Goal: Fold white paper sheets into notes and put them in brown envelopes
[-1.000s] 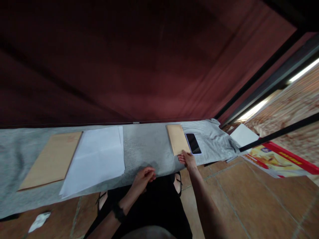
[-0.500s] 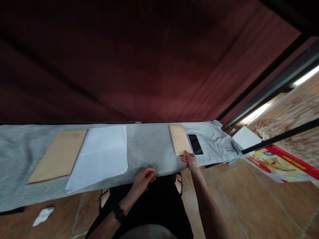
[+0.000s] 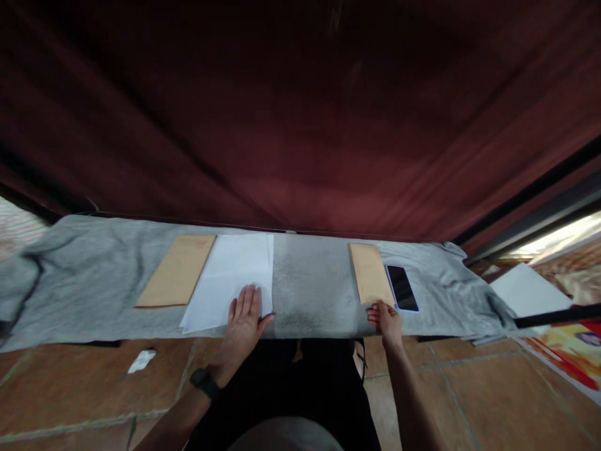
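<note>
My left hand [image 3: 244, 316] lies flat, fingers stretched, on the lower right part of the white paper sheets [image 3: 233, 266]. Beside the sheets on the left is a larger brown envelope [image 3: 176, 272]; its right edge meets the paper. My right hand [image 3: 385, 318] pinches the near edge of a smaller brown envelope [image 3: 372, 274], which lies flat on the grey cloth [image 3: 312, 282]. A phone [image 3: 402, 288] with a dark screen and a light purple case rests just right of that envelope.
A dark red curtain [image 3: 300, 138] hangs behind the narrow cloth-covered surface. On the tiled floor lies a crumpled white tissue [image 3: 141, 360]. At the right stand a white board [image 3: 530, 290], a colourful printed box [image 3: 570, 351] and dark metal bars.
My left hand has moved left from near the front edge and opened flat onto the white sheets. My right hand stays at the small envelope's edge. The view has turned left.
</note>
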Motion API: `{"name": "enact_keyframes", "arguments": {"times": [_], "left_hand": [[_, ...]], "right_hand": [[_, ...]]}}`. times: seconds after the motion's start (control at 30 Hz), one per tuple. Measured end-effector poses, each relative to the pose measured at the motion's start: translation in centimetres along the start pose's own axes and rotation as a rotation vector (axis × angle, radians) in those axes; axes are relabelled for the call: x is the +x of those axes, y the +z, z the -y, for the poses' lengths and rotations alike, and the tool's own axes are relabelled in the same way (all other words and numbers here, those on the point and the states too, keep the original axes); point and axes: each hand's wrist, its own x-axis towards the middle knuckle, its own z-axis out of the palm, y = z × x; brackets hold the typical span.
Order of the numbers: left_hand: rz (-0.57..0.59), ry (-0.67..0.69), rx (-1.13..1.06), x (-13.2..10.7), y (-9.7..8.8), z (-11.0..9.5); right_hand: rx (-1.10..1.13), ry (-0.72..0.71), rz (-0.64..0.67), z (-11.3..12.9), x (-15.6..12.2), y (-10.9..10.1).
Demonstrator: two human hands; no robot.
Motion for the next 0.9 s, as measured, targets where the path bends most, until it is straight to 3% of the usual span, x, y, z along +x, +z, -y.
{"name": "enact_keyframes", "arguments": {"times": [0.1,0.23,0.5,0.7,0.9], "left_hand": [[0.073,0.0,0.083,-0.1,0.4,1.2],[0.145,0.018,0.102,0.2,0.3,1.4],[0.207,0.011,-0.156,1.1,-1.1,2.3],[0.182,-0.285,-0.178,1.8,-2.5,1.9],[0.101,-0.368,-0.324,2.0,-2.2,2.0]], "right_hand": [[-0.015,-0.09,-0.011,-0.6,0.0,0.0],[-0.016,-0.102,-0.019,-0.9,0.1,0.0],[-0.038,-0.147,-0.02,-1.4,0.0,-0.1],[-0.07,-0.162,-0.027,-1.4,-0.2,-0.1],[-0.057,-0.193,-0.025,-1.6,-0.4,0.1]]}}
